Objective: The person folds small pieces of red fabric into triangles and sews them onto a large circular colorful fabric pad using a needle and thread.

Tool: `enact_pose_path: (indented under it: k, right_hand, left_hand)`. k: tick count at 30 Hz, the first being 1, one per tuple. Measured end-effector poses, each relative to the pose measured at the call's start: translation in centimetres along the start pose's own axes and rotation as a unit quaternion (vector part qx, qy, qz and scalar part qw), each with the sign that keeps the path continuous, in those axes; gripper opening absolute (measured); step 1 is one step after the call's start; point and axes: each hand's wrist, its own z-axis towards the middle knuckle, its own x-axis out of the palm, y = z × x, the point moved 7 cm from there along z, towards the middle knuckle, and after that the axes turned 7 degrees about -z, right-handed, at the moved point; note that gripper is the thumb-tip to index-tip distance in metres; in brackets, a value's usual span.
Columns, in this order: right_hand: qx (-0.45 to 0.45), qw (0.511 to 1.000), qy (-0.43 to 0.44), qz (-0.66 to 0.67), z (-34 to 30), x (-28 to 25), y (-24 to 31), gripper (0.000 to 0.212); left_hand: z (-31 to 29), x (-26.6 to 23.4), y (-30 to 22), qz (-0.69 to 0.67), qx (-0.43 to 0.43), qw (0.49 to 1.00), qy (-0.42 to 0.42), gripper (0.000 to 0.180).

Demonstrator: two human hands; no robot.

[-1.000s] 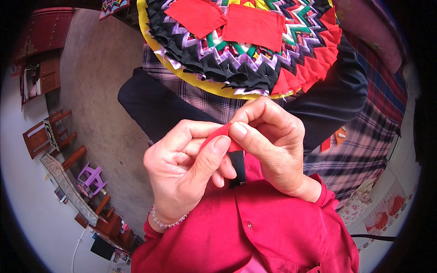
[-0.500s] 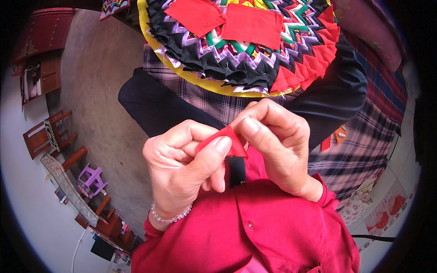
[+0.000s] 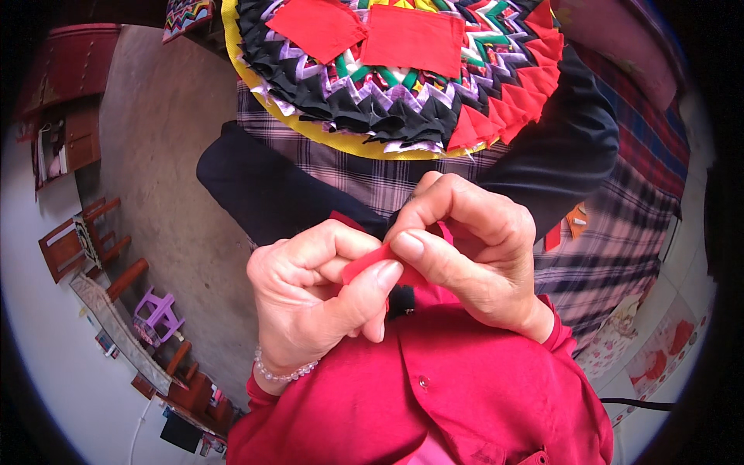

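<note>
"Just below the centre of your view, with twelve o'clock at the top, what do your hands hold?"

"A small red piece of cloth (image 3: 364,262), shared between both hands. Your left hand (image 3: 318,291), at eight o'clock from it, grips it with the thumb laid on top and the fingers bent beneath. Your right hand (image 3: 477,260), at three o'clock, has thumb and forefinger closed on its upper edge."

"How wide are your grips?"

"Both are narrow pinches. The part under your right fingertips is hidden."

"And around your hands?"

"At twelve o'clock, a round patchwork (image 3: 372,108) of pointed folds, black and red toward you, with a yellow border (image 3: 349,147). Two flat red pieces (image 3: 411,39) lie on it. Between two and three o'clock, on plaid fabric (image 3: 597,275), a red scrap (image 3: 552,238) lies just beside an orange scrap (image 3: 573,227). A beaded bracelet (image 3: 288,376) circles your left wrist. Between eight and nine, well apart, is a purple stool (image 3: 159,315)."
</note>
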Motion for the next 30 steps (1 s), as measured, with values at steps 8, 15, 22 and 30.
enact_pose_path:
  k: [8,15,22,30]
  right_hand:
    - [0.092,0.99,-0.002,0.106,-0.7,0.4,-0.6,0.012]
    - [0.116,0.982,0.011,0.148,-0.8,-0.4,-0.7,0.014]
    - [0.096,0.992,0.006,0.079,-0.9,-0.3,-0.6,0.011]
    - [-0.021,0.994,-0.08,-0.075,-0.9,-1.8,1.7,0.007]
  left_hand:
    - [-0.3,0.0,0.1,0.006,0.025,1.0,0.009,0.003]
    - [-0.1,-0.3,0.6,-0.054,0.01,0.998,0.017,0.009]
    - [0.3,0.1,0.8,-0.041,-0.009,0.999,0.023,0.007]
    - [1.0,1.3,0.1,0.033,0.027,0.998,0.051,0.005]
